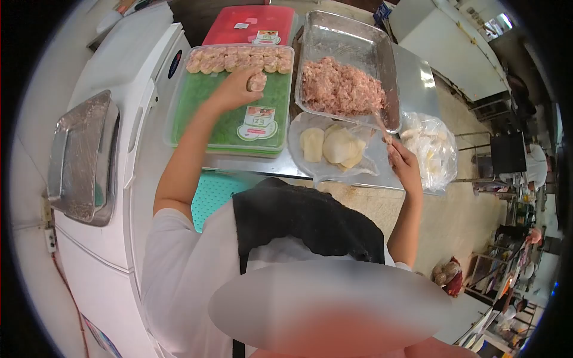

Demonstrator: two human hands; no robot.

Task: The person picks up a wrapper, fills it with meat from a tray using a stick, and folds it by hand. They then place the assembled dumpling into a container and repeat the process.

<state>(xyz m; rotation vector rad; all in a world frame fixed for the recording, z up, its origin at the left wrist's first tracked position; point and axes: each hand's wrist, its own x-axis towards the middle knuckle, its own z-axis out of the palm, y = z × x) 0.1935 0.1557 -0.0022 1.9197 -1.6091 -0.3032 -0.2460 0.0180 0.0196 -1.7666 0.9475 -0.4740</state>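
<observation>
We see one dumpling (256, 82) in the left hand (234, 89), its fingers curled around the sides, over the green tray (209, 116) and just below the rows of finished dumplings (230, 61). Those stand packed side by side along the tray's far edge (a label (258, 123) shows near the front). To the right we find the metal pan (346, 37), with a heap of minced meat (341, 88) in its nearer part. The right hand (404, 165) has its fingers closed on a slim tool (381, 126) (we cannot tell its exact kind), which slants across the pan's near corner towards the meat. Pale wrappers (345, 148) lie on a plastic sheet (302, 164) in front of the pan, and a clear bag (431, 146) sits beside the right hand. Behind the tray we see a red box (248, 21).
</observation>
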